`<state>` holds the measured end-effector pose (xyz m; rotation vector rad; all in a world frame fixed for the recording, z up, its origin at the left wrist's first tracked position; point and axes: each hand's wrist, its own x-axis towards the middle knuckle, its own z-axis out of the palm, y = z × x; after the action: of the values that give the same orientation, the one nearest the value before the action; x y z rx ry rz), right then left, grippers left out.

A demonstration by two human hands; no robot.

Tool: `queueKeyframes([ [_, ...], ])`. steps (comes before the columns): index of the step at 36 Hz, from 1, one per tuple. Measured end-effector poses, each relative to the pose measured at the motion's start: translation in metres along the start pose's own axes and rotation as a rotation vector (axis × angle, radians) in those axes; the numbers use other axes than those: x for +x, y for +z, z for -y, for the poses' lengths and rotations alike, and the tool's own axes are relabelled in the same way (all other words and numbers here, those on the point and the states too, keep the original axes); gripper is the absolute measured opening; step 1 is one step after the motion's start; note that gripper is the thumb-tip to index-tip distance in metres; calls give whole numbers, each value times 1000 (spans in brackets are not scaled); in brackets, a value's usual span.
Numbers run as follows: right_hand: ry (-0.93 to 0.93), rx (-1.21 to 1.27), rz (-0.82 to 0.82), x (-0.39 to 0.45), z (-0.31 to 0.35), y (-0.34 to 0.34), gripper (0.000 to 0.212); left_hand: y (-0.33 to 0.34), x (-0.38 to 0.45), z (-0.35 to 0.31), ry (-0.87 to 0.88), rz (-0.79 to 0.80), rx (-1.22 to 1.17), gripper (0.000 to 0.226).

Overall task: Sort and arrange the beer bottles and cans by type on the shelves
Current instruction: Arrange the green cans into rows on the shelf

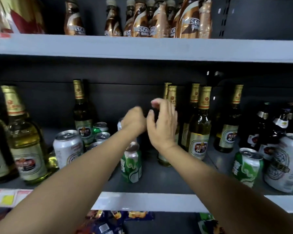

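Forearms reach from the near edge over the grey shelf [159, 181]. Nearest on it stands the green aluminium can [131, 164], between the two arms. Beyond this can the left hand [134, 121] is curled; what it holds, I cannot tell. The right hand [162, 125], just right of it, is open with relaxed fingers, in front of the gold-foil-necked glass beer bottle [172, 97] behind the can.

Green-glass beer bottles [200, 129] with gold foil necks stand upright among green cans [131, 163] and white cans [68, 147].
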<state>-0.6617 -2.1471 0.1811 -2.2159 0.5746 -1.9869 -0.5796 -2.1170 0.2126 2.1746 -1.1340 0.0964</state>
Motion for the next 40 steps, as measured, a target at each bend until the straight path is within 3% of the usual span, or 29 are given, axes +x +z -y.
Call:
queueKeyframes([
  [3, 46, 141, 317, -29, 9, 5, 36, -14, 7, 22, -21, -129, 123, 33],
  [6, 59, 47, 584, -51, 10, 9, 61, -11, 16, 51, -1, -21, 158, 54],
  [10, 107, -82, 715, -56, 16, 13, 66, 6, 22, 75, -14, 192, 16, 74],
  [16, 259, -279, 863, -69, 9, 14, 82, 10, 23, 74, -23, 44, 32, 66],
  [19, 331, -248, 823, -77, 12, 10, 73, 10, 14, 70, -18, 16, 38, 58],
  [24, 402, -255, 576, -80, -2, -32, 53, 6, -18, 43, 51, -76, 38, 46],
  [33, 469, -304, 412, -53, -74, -186, 54, 32, -80, -61, 253, -93, -54, 44],
  [37, 500, -406, 410, -49, -113, -264, 65, 45, -107, -121, 328, -37, -89, 44],
  [40, 542, -566, 405, -47, -140, -314, 60, 54, -124, -162, 356, 14, -135, 47],
])
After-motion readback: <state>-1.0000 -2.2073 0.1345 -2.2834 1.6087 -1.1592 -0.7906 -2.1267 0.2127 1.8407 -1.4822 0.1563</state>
